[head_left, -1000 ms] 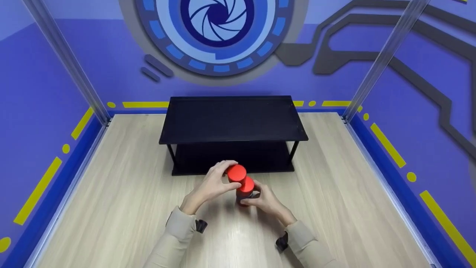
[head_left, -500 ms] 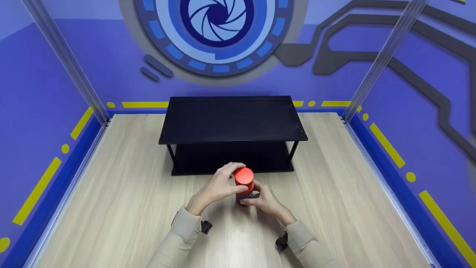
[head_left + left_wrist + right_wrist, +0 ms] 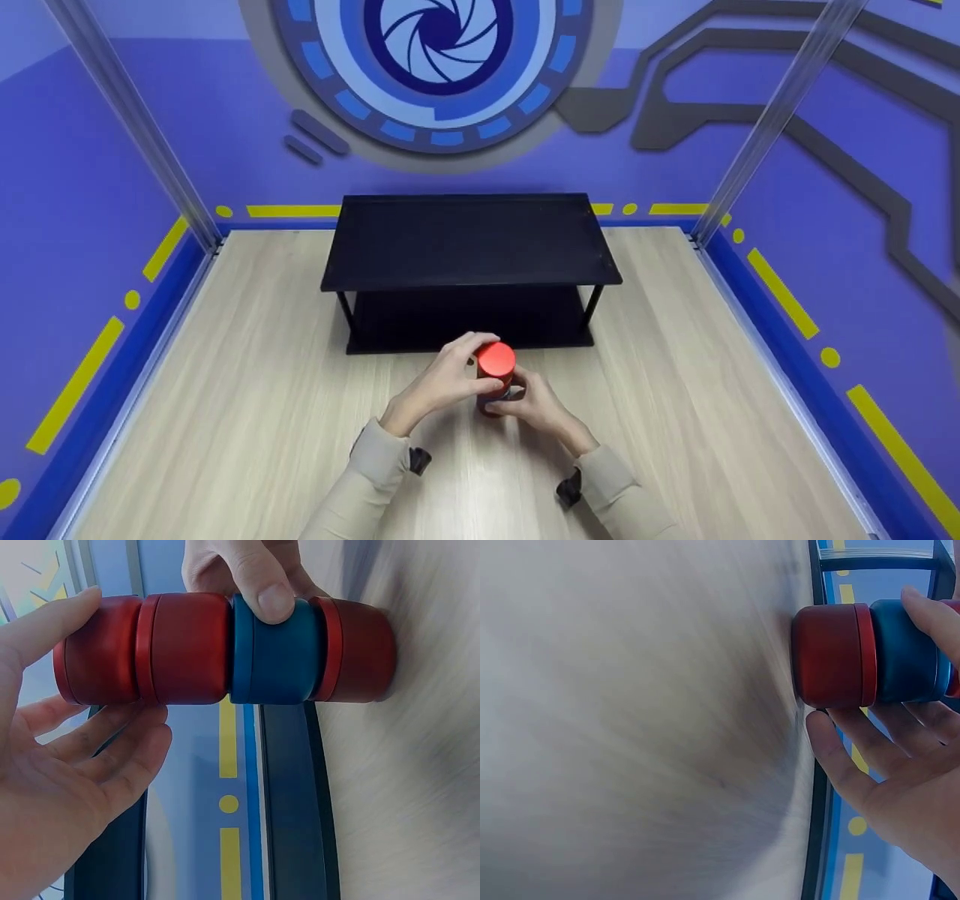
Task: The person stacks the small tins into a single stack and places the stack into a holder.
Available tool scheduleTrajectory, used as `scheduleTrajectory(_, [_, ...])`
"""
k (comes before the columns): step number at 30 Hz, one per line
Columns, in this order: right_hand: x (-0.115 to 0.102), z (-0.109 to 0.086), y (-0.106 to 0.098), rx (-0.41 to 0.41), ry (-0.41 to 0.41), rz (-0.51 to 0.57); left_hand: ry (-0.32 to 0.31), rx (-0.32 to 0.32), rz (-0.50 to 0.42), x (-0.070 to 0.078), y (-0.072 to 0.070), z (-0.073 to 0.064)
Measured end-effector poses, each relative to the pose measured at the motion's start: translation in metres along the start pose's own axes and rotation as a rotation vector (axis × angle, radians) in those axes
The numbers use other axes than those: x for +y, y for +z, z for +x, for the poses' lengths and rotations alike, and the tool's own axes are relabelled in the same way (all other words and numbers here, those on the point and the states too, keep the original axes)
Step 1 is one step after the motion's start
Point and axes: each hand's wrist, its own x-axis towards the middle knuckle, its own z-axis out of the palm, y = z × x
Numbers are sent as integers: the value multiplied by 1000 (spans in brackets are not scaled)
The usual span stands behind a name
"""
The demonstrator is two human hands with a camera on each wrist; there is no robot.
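Several small round lidded tins stand in one upright column on the wooden table, just in front of a black shelf (image 3: pixel 472 240). In the left wrist view the column shows, from the top, a red top tin (image 3: pixel 105 652), a second red tin (image 3: pixel 187 649), a blue tin (image 3: pixel 281 664) and a red bottom tin (image 3: pixel 364 652) touching the table. My left hand (image 3: pixel 446 376) holds the top tin between thumb and fingers. Lower down, my right hand (image 3: pixel 541 406) grips the blue tin, its thumb across the side. From the head view the top tin mostly covers the others.
The black shelf has two levels on thin posts, close behind the tins. Wooden tabletop (image 3: pixel 262 390) lies around it. Blue-purple printed walls (image 3: pixel 225 127) enclose the back and sides, with metal corner posts.
My left hand has moved slightly right and toward me with the top tin, which was offset to the left and now sits in line over the column. My right hand stays put.
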Motion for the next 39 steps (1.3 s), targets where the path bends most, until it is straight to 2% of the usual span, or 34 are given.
scheduleTrajectory(3, [11,2,1,5,9,-13,-19,-6,-4,0,1,0])
scheduleTrajectory(8, [17,3,3,27,15,-51,-59,-34,-35,-4,1,-1])
scheduleTrajectory(10, [15,3,4,23,8,-54,-82,-60,-56,-8,2,-4])
scheduleTrajectory(13, [28,5,3,-6,-10,-70,-126,-122,-74,-18,5,-10])
scheduleTrajectory(18, [31,1,-3,-65,8,-126,-214,-200,-73,-34,18,-20])
scheduleTrajectory(22, [33,0,-5,-85,12,-213,-239,-178,-68,-45,33,-24])
scheduleTrajectory(28, [34,1,-2,-71,28,-229,-191,-107,-50,-53,45,-23])
scheduleTrajectory(33, [34,1,0,-64,36,-231,-198,-89,-20,-54,47,-24])
scheduleTrajectory(39, [29,1,0,-75,43,-248,-219,-109,-18,-51,42,-25])
